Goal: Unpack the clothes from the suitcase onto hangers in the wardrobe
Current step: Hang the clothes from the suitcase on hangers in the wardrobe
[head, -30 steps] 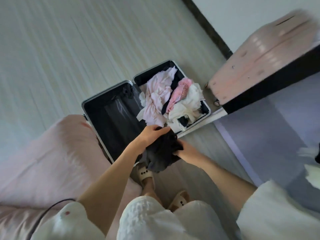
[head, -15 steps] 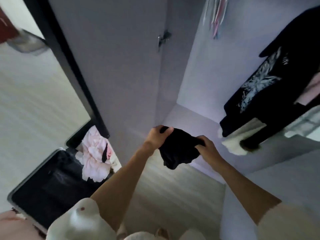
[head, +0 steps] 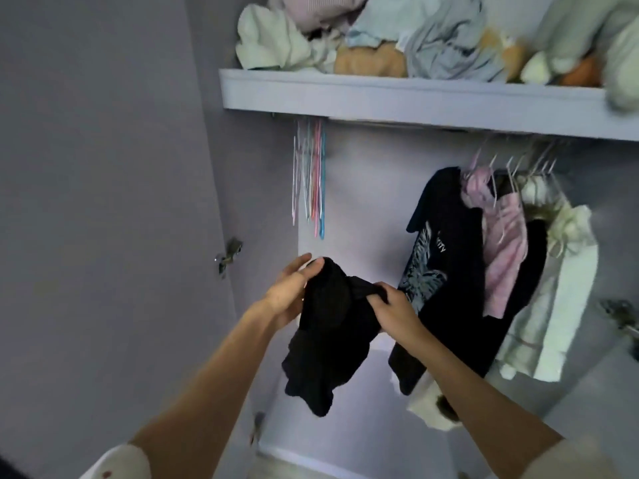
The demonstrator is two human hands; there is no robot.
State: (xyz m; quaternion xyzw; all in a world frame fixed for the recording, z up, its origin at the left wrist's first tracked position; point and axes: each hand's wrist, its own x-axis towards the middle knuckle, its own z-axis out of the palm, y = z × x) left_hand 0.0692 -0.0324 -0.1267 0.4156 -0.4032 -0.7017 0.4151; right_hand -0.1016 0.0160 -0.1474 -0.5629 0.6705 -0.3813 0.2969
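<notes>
A crumpled black garment [head: 328,333] hangs between my two hands in front of the open wardrobe. My left hand [head: 288,293] holds its upper left edge, thumb and fingers around the fabric. My right hand [head: 392,311] grips a bunched fold at its upper right. Several empty thin hangers [head: 309,178], pink, white and blue, hang at the left end of the rail, above my left hand. Further right hang a black printed T-shirt [head: 446,267], a pink top [head: 501,243] and a white garment [head: 553,305]. The suitcase is out of view.
A shelf [head: 397,95] above the rail is piled with loose light clothes [head: 432,32]. The open wardrobe door [head: 103,219] stands on the left with a hinge [head: 228,257]. A white bundle [head: 428,406] lies low inside the wardrobe.
I have turned from the suitcase on the floor up to the wardrobe, carrying the black garment in both hands. The garment now hangs longer, partly unfolded.
</notes>
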